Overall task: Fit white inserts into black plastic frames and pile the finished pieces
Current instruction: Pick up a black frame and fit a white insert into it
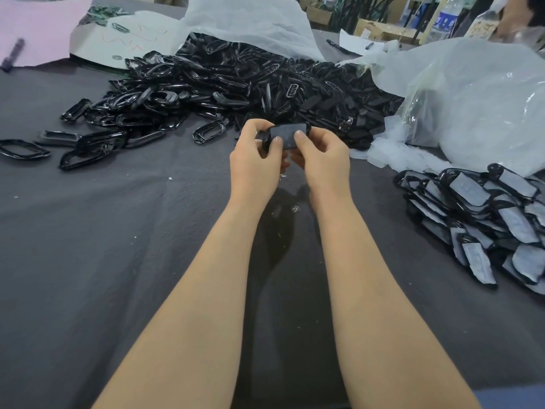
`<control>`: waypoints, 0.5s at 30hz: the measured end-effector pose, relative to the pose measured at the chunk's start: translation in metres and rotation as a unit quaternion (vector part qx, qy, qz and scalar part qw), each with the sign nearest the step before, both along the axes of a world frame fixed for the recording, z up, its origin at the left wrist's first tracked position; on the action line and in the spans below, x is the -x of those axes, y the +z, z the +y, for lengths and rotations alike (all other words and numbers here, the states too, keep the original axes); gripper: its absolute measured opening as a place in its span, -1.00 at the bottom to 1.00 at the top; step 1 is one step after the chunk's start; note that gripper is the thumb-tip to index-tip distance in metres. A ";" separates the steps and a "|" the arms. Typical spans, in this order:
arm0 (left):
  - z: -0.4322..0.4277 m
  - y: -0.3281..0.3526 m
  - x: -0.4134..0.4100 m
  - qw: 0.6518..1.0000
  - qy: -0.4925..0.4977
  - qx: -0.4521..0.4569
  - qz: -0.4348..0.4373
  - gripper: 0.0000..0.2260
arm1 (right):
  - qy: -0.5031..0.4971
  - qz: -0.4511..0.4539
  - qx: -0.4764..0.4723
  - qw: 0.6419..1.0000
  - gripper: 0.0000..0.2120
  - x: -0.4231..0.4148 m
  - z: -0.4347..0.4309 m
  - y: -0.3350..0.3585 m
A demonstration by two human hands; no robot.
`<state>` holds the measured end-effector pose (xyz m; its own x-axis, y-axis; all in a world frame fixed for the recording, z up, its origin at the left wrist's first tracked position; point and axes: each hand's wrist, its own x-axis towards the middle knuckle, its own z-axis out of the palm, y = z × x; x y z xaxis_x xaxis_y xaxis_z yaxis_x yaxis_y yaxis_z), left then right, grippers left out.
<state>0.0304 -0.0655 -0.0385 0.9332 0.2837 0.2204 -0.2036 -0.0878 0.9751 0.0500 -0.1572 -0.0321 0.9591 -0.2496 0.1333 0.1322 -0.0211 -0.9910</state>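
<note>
Both hands hold one black plastic frame (pixel 267 136) above the middle of the table, with a pale grey-white insert (pixel 285 134) lying in its opening. My left hand (pixel 256 156) grips the frame's left end, thumb on top. My right hand (pixel 323 156) pinches the right side, its thumb pressing on the insert. A large heap of empty black frames (pixel 206 90) lies beyond the hands. To the right sits a pile of finished pieces (pixel 483 219), black frames filled with white inserts.
The table is covered by a dark grey cloth (pixel 118 246). Clear plastic bags (pixel 472 95) bulge at the right, and white wrapping (pixel 250 22) lies behind the heap. Pink paper (pixel 38 28) and white card (pixel 124 39) sit at the far left. Loose frames (pixel 23 149) are scattered left.
</note>
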 end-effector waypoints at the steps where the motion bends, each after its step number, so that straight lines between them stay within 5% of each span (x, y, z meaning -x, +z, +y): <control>1: 0.000 0.000 0.000 1.000 -0.001 0.000 0.001 -0.87 | -0.002 -0.002 0.000 1.000 -0.84 0.000 0.000 0.000; 15: 0.003 -0.002 -0.004 0.999 0.011 0.027 0.027 -0.86 | 0.033 0.000 0.061 0.998 -0.82 -0.003 -0.003 -0.002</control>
<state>0.0343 -0.0625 -0.0406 0.9364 0.3150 0.1544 -0.1499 -0.0387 0.9879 0.0527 -0.1599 -0.0345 0.9728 -0.1684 0.1590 0.1373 -0.1338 -0.9815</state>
